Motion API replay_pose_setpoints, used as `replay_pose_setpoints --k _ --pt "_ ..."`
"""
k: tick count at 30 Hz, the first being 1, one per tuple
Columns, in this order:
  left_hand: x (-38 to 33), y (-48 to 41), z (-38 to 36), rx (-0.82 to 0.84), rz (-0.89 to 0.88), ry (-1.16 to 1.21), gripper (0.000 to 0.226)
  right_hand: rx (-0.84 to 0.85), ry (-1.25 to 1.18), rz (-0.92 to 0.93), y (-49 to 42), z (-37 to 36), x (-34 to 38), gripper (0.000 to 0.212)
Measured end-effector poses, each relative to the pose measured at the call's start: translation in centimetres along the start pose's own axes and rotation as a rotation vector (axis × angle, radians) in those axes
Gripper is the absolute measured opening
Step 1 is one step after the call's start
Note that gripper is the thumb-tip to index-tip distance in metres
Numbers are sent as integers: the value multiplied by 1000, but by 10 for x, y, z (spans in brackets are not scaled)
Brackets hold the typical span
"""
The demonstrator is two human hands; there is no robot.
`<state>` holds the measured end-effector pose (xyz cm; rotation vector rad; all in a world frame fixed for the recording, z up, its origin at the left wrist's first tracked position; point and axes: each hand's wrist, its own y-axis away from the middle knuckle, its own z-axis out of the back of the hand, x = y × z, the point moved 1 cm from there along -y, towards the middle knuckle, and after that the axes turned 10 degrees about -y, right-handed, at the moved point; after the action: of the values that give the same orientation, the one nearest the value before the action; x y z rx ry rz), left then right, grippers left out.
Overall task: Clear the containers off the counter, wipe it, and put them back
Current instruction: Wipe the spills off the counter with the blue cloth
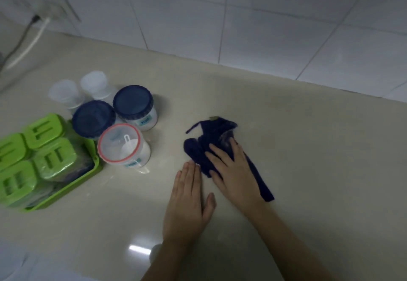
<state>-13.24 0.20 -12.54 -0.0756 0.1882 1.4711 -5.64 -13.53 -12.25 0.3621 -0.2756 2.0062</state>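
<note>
A dark blue cloth [206, 140] lies crumpled on the beige counter [308, 148]. My right hand [233, 170] presses flat on it with fingers spread. My left hand [189, 195] lies flat and open on the bare counter just left of the cloth, its fingertips at the cloth's edge. At the left stand the containers: two blue-lidded jars [133, 102] [93, 119], a red-rimmed clear jar [120, 143] with a white scoop inside, and two clear-lidded jars [66, 92] [94, 81] behind.
A green tray [72, 187] holding several green-lidded boxes sits at the far left. The white tiled wall [242, 27] runs along the counter's back edge. A wall socket [52, 10] with cables is at the upper left.
</note>
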Motion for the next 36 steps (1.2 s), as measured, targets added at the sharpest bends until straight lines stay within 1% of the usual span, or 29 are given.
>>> replay_pose_setpoints --k 2,4,6,8,10,12,14,16,18,22,24,25,26,27,29,31,32,34,35,36 --pt "0 -1 -1 11 21 -11 73 -12 -67 3 -27 -2 -5 46" --pt "0 -3 0 12 21 -1 72 -7 -116 43 -42 -1 -19 44" --pt "0 -5 -1 -22 0 42 70 3 -140 86 -49 7 -43 43" --pt "3 -4 -3 -61 -14 95 69 -32 -139 82 -46 22 -75 42" --pt "5 -4 -3 -94 -18 124 69 -109 -162 14 -32 42 -107 40" --pt "6 -5 -4 -86 -26 109 70 -195 -208 -103 -14 54 -128 40" --pt "6 -4 -5 -79 -14 90 70 -267 -212 -256 -9 51 -122 39" --pt "5 -5 -6 -74 -14 80 70 -311 -166 -347 -20 41 -103 37" --pt "7 -5 -6 -64 -13 77 69 -282 -137 -305 -32 27 -73 36" --pt "4 -4 -2 -27 -10 13 72 -53 -128 -74 -28 -2 -18 44" --pt "5 -1 -3 -15 -4 0 72 -15 -205 37 -13 0 -21 43" --pt "5 0 -2 -12 -1 1 72 -14 -224 76 -5 7 -33 42" --pt "4 0 -1 -16 -11 6 71 -36 -233 75 8 18 -54 41" --pt "3 -1 -1 -22 -22 14 70 -81 -244 33 22 30 -80 41" --pt "3 -3 -1 -39 -22 24 70 -191 -269 -128 55 59 -131 40" --pt "4 -4 -2 -46 -27 23 70 -296 -276 -286 89 82 -161 39" --pt "4 -4 -2 -49 -30 18 70 -363 -268 -369 99 88 -167 39" --pt "5 -4 -4 -48 -29 5 70 -499 -191 -621 101 83 -165 38" --pt "4 -3 -4 -43 -24 1 70 -531 -132 -757 94 78 -158 37" --pt "3 -3 -4 -40 -22 1 71 -532 -79 -853 83 72 -146 37"
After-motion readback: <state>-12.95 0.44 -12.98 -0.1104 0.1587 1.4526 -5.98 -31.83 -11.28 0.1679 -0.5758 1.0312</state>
